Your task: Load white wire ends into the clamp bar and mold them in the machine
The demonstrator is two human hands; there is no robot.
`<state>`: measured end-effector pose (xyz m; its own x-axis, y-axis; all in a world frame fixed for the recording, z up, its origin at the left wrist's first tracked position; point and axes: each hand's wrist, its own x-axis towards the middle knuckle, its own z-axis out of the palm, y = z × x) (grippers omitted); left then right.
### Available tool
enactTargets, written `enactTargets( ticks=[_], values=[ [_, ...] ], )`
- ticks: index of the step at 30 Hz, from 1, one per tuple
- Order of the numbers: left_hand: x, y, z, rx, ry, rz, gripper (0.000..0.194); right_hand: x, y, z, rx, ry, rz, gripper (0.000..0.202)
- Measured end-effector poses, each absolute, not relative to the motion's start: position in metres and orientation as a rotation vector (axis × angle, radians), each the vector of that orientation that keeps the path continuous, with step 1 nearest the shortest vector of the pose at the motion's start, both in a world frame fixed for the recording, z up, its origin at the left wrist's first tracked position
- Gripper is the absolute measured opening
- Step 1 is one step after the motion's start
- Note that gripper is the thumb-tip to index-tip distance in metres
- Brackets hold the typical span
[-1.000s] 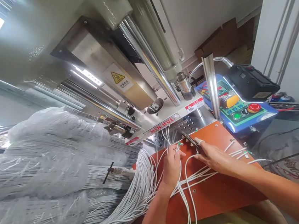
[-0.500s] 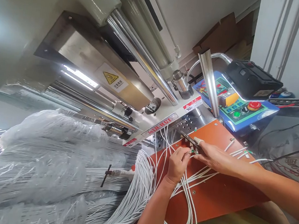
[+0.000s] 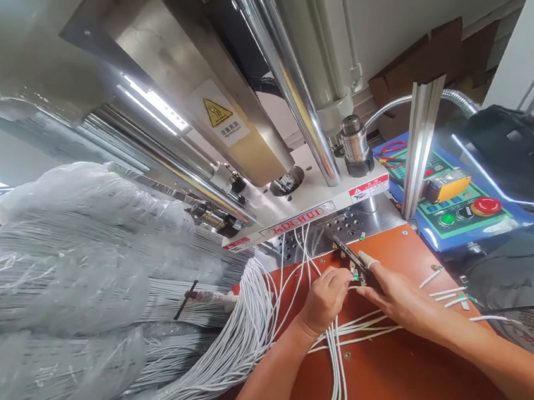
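Observation:
My left hand (image 3: 326, 298) is closed in a pinch at the end of a white cable, beside a small green circuit board (image 3: 356, 275). Just right of it, my right hand (image 3: 393, 299) grips a narrow dark metal bar (image 3: 345, 251) that has small connector pieces along its side. A pale wrap covers one right fingertip. The bar's far end reaches the steel plate of the press, and its near end is hidden by my fingers. Loose white cables (image 3: 337, 373) run beneath both hands over the orange-brown board (image 3: 402, 367).
A press (image 3: 303, 220) with shiny columns rises ahead. Plastic-wrapped cable bundles (image 3: 75, 250) fill the left, near a T-handled clamp (image 3: 186, 300). Several cable ends with green boards (image 3: 464, 297) lie to the right. Behind stand a blue control box (image 3: 507, 228), a metal post (image 3: 420, 146) and a black lamp (image 3: 520, 150).
The view has shifted, so the press and control box appear larger and farther right. Both hands stay together at the metal bar, with little change in their grip.

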<state>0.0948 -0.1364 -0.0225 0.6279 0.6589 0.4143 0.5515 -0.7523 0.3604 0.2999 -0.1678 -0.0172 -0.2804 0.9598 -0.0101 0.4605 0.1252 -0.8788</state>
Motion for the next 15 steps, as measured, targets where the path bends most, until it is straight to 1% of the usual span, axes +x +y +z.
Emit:
enactTargets(
  ticks=[4,8,11,15],
  values=[
    [0.098,-0.138,-0.021,2.558,1.064,0.870,0.020,0.300,-0.167,-0.019,-1.394,-1.853,1.072,0.048],
    [0.102,-0.140,-0.017,2.146,1.195,0.880,0.014,0.300,-0.166,-0.021,-1.423,-1.880,1.080,0.040],
    [0.103,-0.141,-0.015,1.809,1.200,0.842,0.016,0.299,-0.166,-0.019,-1.437,-1.878,1.084,0.045],
    [0.104,-0.139,-0.005,1.811,1.240,0.842,0.016,0.299,-0.168,-0.013,-1.448,-1.852,1.095,0.051]
  ],
)
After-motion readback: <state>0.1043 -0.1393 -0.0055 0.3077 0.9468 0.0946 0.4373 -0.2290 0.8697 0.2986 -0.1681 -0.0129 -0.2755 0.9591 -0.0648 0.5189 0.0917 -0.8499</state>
